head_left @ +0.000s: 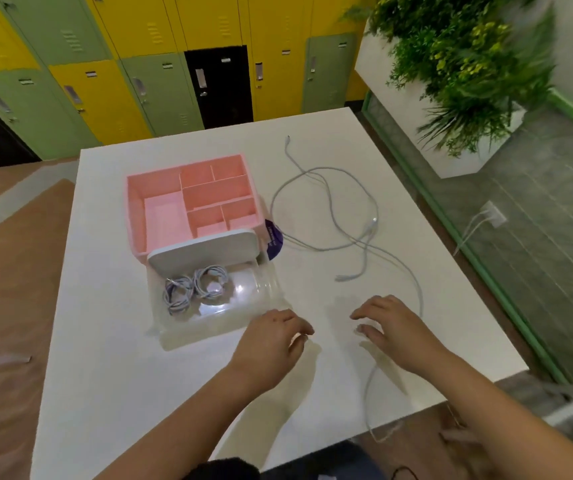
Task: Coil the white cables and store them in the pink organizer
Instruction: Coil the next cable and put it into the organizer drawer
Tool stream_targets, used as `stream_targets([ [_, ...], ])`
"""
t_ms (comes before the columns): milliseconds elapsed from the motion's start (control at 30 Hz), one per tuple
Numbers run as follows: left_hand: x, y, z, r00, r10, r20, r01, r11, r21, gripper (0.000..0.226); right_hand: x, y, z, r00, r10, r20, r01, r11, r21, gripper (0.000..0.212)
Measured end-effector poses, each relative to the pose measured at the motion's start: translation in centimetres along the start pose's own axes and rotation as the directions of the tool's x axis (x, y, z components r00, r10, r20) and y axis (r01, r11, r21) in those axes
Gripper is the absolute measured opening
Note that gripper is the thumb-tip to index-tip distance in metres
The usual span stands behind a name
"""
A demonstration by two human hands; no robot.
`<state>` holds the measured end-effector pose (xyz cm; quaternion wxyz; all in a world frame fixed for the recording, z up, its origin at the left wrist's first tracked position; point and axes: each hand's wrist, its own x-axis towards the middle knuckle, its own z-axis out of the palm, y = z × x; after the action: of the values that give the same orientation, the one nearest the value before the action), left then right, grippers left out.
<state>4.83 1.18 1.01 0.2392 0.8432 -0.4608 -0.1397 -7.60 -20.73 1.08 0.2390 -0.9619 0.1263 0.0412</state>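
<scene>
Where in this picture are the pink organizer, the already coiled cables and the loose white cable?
pink organizer (136, 216): head view, its left wall.
coiled cables (176, 295): head view, the left coil.
loose white cable (371, 226): head view, where strands cross.

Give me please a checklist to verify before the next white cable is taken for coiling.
1. Left hand free: ok, it holds nothing.
2. Right hand free: ok, fingers loosely curled, nothing held.
3. Clear drawer pulled out: ok.
4. Room in the drawer beside the two coiled cables: ok, its right part is bare.
5. Loose cables apart from each other: not ok, they cross.
6. Long cable wholly on the table: not ok, it hangs over the near edge.
</scene>
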Motion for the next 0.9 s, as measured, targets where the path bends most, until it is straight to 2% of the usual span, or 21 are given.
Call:
stream_targets([
  [100, 0.1, 3.0, 3.1, 0.997, -0.023, 0.076, 0.025, 0.999, -0.032, 0.024, -2.2, 2.7, -0.1, 0.992, 0.022, 0.121, -0.020, 1.000, -0.018, 0.024],
  [200, 0.2, 5.5, 5.8, 0.982, -0.092, 0.165, 0.098, 0.995, -0.029, 0.027, -3.7, 4.4, 0.0, 0.980, -0.019, 0.199, 0.026, 0.999, -0.033, 0.027],
  [367, -0.1, 8.4, 8.8, 0.924, -0.229, 0.306, 0.211, 0.973, 0.092, 0.037, -4.6, 6.1, 1.3, 0.978, -0.076, 0.196, 0.084, 0.996, -0.037, 0.028],
  [567, -0.6, 8.8, 9.8, 0.927, -0.290, 0.238, 0.273, 0.957, 0.101, 0.021, -3.8, 6.8, 2.1, 0.979, -0.144, 0.144, 0.153, 0.987, -0.049, 0.017],
  [733, -0.4, 9.1, 9.5, 0.908, -0.377, 0.183, 0.375, 0.926, 0.044, 0.015, -3.3, 6.6, 2.0, 0.967, -0.182, 0.181, 0.193, 0.980, -0.049, 0.012],
  [833, -0.3, 9.3, 9.2, 0.898, -0.411, 0.159, 0.415, 0.910, 0.004, 0.012, -3.1, 6.4, 1.6, 0.966, -0.172, 0.195, 0.180, 0.983, -0.025, 0.009],
  [900, -0.1, 9.2, 8.7, 0.889, -0.436, 0.138, 0.445, 0.894, -0.045, 0.014, -2.7, 6.1, 1.1, 0.976, -0.154, 0.152, 0.154, 0.988, 0.010, 0.010],
])
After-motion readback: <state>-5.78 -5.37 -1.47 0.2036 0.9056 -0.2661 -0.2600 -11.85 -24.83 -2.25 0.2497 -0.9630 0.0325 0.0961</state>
